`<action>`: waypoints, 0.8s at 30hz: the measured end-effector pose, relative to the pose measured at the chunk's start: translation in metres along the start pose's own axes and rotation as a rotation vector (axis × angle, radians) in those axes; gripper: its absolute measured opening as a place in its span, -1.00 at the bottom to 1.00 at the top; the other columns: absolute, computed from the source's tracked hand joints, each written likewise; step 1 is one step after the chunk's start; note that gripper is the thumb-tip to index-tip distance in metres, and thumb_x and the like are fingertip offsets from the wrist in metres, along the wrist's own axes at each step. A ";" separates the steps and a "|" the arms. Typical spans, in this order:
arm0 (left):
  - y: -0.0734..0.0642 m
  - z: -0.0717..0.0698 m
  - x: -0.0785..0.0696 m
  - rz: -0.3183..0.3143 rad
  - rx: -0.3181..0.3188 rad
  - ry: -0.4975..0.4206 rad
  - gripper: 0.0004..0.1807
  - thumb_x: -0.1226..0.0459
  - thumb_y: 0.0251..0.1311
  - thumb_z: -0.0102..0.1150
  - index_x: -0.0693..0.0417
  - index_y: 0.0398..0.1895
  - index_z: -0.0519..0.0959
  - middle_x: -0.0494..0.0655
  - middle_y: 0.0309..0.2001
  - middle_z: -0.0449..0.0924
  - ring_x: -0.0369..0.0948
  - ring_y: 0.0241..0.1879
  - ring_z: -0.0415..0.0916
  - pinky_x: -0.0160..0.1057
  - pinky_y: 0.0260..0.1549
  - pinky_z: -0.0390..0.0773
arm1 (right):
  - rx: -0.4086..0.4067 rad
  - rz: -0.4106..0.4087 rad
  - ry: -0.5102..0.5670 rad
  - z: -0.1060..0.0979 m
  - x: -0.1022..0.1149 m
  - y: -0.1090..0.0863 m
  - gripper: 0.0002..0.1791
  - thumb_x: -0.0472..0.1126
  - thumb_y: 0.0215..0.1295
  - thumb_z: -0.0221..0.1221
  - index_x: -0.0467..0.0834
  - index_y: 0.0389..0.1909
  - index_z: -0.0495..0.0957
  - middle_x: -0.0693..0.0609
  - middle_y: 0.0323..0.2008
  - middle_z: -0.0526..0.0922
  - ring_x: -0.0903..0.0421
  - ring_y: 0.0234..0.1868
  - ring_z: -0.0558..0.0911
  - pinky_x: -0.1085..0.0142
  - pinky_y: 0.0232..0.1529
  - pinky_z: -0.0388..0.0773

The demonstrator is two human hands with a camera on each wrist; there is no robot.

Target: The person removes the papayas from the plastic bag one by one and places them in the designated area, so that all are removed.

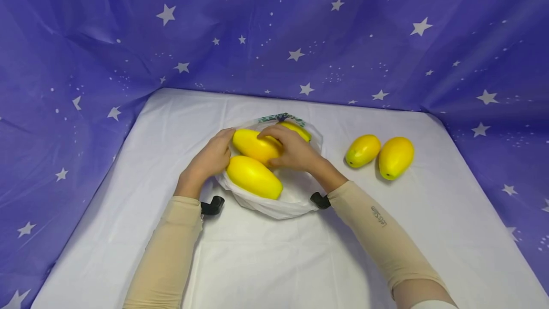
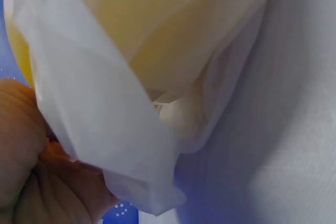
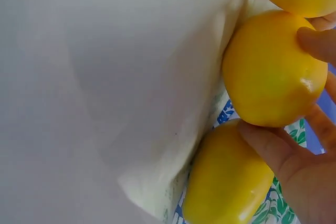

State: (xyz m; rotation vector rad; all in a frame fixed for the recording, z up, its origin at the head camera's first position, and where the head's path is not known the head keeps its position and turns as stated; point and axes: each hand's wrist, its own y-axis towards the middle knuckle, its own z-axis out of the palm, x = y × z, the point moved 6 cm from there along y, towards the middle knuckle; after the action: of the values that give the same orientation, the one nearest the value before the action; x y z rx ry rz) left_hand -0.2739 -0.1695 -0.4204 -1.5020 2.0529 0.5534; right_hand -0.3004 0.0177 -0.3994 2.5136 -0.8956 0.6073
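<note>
A white plastic bag (image 1: 274, 208) lies with its mouth spread at the table's middle, three yellow oblong fruits in it. My right hand (image 1: 297, 150) grips the middle yellow fruit (image 1: 250, 144) near its right end, thumb and fingers on opposite sides. Nearer me lies another yellow fruit (image 1: 254, 178); a third yellow fruit (image 1: 300, 130), partly behind the right hand, is at the far side. My left hand (image 1: 211, 156) is at the bag's left edge, its fingers holding the thin plastic (image 2: 100, 108) in the left wrist view. The right wrist view shows the gripped fruit (image 3: 273, 72) between the other two.
Two more yellow fruits, a smaller one (image 1: 363, 150) and a larger one (image 1: 396, 157), lie side by side right of the bag. A white cloth (image 1: 266, 261) covers the table. Purple star-printed sheeting (image 1: 274, 27) rises behind and along both sides.
</note>
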 end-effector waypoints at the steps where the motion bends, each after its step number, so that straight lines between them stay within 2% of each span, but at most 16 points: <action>1: 0.000 0.000 0.000 0.001 0.000 0.000 -0.40 0.49 0.34 -0.31 0.39 0.47 0.04 0.22 0.47 0.05 0.06 0.47 -0.04 -0.02 0.45 -0.03 | -0.007 0.004 -0.003 0.000 0.000 0.000 -0.32 -0.22 -0.11 0.49 -0.04 0.13 0.52 0.14 0.15 0.51 0.14 0.21 0.41 0.24 0.30 0.32; 9: 0.000 0.000 0.002 -0.010 0.004 -0.006 -0.39 0.49 0.32 -0.32 0.42 0.46 0.04 0.23 0.47 0.04 0.07 0.47 -0.05 -0.02 0.45 -0.04 | -0.071 0.024 -0.022 -0.005 0.001 -0.008 -0.32 -0.15 -0.18 0.46 -0.02 0.11 0.54 0.14 0.11 0.52 0.14 0.13 0.43 0.21 0.22 0.38; 12: 0.002 0.000 0.001 0.001 -0.002 0.001 -0.39 0.50 0.30 -0.31 0.43 0.45 0.04 0.26 0.46 0.05 0.09 0.46 -0.04 -0.01 0.45 -0.04 | -0.103 0.019 -0.012 -0.014 0.001 -0.015 -0.31 -0.14 -0.18 0.47 -0.03 0.11 0.54 0.12 0.10 0.54 0.10 0.17 0.43 0.16 0.27 0.34; 15: 0.003 0.000 0.001 0.012 -0.011 0.011 -0.39 0.51 0.29 -0.30 0.45 0.44 0.05 0.28 0.45 0.06 0.11 0.46 -0.03 0.00 0.45 -0.03 | -0.118 0.024 -0.003 -0.022 0.000 -0.023 -0.32 -0.14 -0.17 0.47 -0.03 0.11 0.54 0.12 0.12 0.54 0.01 0.28 0.37 0.07 0.35 0.27; 18: 0.004 0.000 0.002 0.011 -0.010 0.018 -0.39 0.50 0.29 -0.30 0.45 0.44 0.06 0.29 0.45 0.06 0.11 0.45 -0.03 0.00 0.45 -0.03 | -0.122 0.032 0.007 -0.028 0.000 -0.031 -0.32 -0.14 -0.16 0.46 -0.02 0.11 0.52 0.14 0.12 0.53 0.03 0.27 0.39 0.07 0.31 0.33; 21: 0.003 0.001 0.002 0.006 -0.004 0.023 -0.39 0.51 0.28 -0.31 0.46 0.44 0.05 0.31 0.45 0.05 0.13 0.45 -0.04 0.02 0.45 -0.04 | -0.120 0.042 0.026 -0.033 0.002 -0.041 -0.32 -0.13 -0.15 0.45 -0.01 0.12 0.51 0.16 0.13 0.52 0.12 0.17 0.44 0.17 0.18 0.47; 24: 0.002 0.002 0.002 0.003 -0.004 0.024 -0.39 0.51 0.28 -0.31 0.47 0.43 0.06 0.32 0.44 0.05 0.15 0.45 -0.04 0.03 0.45 -0.04 | -0.133 0.064 0.040 -0.039 0.002 -0.050 -0.33 -0.13 -0.13 0.43 0.01 0.13 0.50 0.17 0.15 0.50 0.16 0.13 0.45 0.18 0.13 0.51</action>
State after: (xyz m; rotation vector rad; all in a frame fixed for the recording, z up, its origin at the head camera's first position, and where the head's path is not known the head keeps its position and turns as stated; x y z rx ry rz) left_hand -0.2760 -0.1690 -0.4229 -1.5151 2.0742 0.5440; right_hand -0.2759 0.0722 -0.3778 2.3544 -0.9726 0.5957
